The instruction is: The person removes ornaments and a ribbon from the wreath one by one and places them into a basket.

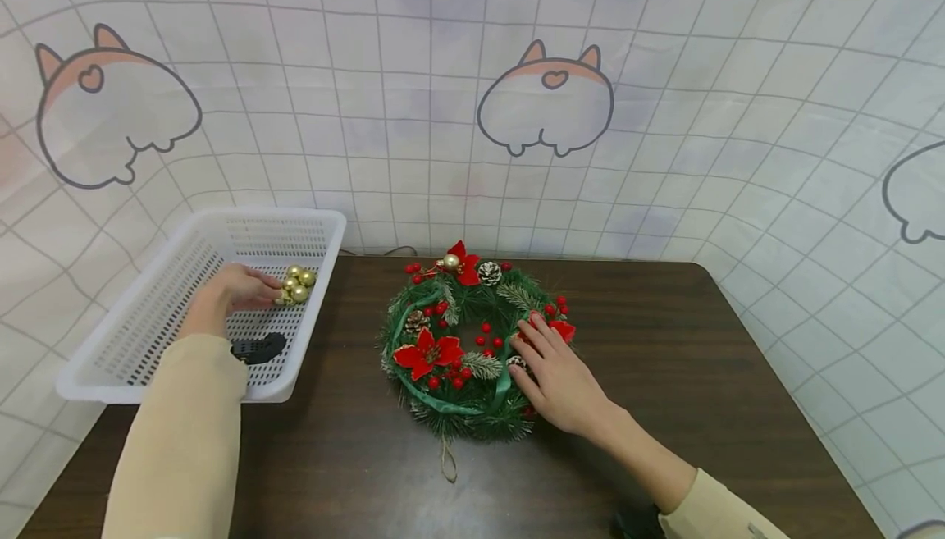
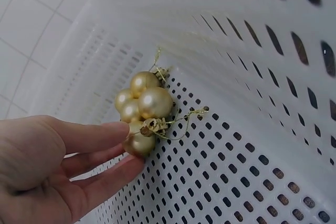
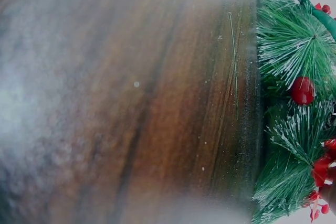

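Note:
Inside the white basket (image 1: 317, 309), my left hand (image 1: 247, 286) pinches a gold ball ornament (image 2: 139, 145) between thumb and fingers. A bunch of gold balls (image 2: 149, 100) with thin gold strings lies right against it, seen closely in the left wrist view. To the right, a green Christmas wreath (image 1: 509, 426) lies on the table, dressed with red poinsettias (image 1: 428, 353), berries, pinecones (image 1: 489, 273) and a green ribbon (image 1: 435, 401). My right hand (image 1: 564, 387) rests on the wreath's right side, its fingers spread and covering part of a red flower there.
A black item (image 1: 260, 349) lies in the basket near my left wrist. The dark wooden table (image 1: 664, 334) backs onto a grid-patterned cloth (image 1: 443, 112). From the wreath's front edge a twine loop (image 1: 448, 461) sticks out. Another dark object (image 1: 636, 523) sits by my right sleeve.

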Tool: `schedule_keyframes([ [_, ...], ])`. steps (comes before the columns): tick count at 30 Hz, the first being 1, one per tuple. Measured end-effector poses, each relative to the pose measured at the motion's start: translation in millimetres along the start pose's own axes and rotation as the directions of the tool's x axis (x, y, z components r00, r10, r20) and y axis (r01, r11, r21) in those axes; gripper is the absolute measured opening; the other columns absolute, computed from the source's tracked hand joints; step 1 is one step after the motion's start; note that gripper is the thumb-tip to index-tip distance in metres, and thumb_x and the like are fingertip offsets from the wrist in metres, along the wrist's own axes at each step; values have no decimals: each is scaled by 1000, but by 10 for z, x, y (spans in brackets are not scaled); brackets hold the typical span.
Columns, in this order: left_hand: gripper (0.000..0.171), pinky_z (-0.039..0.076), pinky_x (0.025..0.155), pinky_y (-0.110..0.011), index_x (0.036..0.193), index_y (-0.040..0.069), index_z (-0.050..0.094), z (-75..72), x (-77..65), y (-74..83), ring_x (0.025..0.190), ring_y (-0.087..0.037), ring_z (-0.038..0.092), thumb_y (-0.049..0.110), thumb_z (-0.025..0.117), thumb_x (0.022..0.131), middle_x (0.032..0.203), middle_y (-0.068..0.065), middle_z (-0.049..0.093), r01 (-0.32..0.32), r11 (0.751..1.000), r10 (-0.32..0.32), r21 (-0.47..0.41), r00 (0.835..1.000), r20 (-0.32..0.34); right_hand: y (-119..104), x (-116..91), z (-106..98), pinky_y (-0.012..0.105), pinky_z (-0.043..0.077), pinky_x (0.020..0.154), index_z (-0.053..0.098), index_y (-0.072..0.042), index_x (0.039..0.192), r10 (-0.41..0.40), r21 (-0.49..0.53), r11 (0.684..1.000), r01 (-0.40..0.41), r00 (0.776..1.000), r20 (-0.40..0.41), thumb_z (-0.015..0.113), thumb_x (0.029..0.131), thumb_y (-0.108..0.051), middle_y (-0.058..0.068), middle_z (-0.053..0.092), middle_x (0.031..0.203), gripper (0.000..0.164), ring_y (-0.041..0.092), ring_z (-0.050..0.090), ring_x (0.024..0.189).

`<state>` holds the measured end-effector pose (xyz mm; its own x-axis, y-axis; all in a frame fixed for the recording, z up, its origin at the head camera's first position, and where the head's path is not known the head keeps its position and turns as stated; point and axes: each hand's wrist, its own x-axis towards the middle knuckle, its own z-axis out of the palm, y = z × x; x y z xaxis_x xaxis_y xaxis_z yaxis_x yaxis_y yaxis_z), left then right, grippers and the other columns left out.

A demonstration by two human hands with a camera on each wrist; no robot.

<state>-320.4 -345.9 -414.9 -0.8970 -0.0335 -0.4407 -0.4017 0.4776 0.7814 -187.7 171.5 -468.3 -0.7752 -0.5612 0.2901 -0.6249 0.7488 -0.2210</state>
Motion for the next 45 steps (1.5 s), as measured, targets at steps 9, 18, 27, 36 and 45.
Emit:
schedule_keyframes([
  [9,48,58,87,-36,142,-11,49,-27,92,-1,96,-21,65,2,64,98,114,-13,63,16,1000,-15,17,999,-53,5,8,8,56,23,120,58,4,140,-2,-4,1000,2,1000,-4,52,108,-33,25,42,156,50,41,21,152],
  [18,43,57,91,-38,140,-13,49,-13,34,90,107,-29,65,6,59,102,130,-26,59,-66,993,74,98,994,-83,-3,11,13,56,23,120,58,4,141,-4,-2,1000,4,1000,-5,51,108,-33,25,41,156,50,41,21,152],
  [27,49,47,106,-52,144,-11,47,90,-163,463,129,-45,52,13,61,104,144,-33,47,-187,968,202,168,976,-77,-1,5,17,56,23,120,59,4,141,-4,0,1000,4,1000,-11,51,109,-33,25,42,156,50,40,21,152],
  [36,51,45,108,-50,147,-7,47,243,-308,859,131,-42,52,20,61,105,148,-29,47,-303,935,311,184,950,-13,4,7,20,55,22,121,58,4,141,0,5,1000,0,1000,-11,50,109,-34,25,41,156,50,40,21,152],
  [45,49,45,108,-49,144,-6,52,517,-407,1108,131,-40,52,19,64,104,146,-27,50,-379,915,388,140,921,-38,5,6,17,55,22,121,58,3,141,7,2,1000,-7,1000,-8,49,109,-34,24,41,157,50,39,21,152],
])
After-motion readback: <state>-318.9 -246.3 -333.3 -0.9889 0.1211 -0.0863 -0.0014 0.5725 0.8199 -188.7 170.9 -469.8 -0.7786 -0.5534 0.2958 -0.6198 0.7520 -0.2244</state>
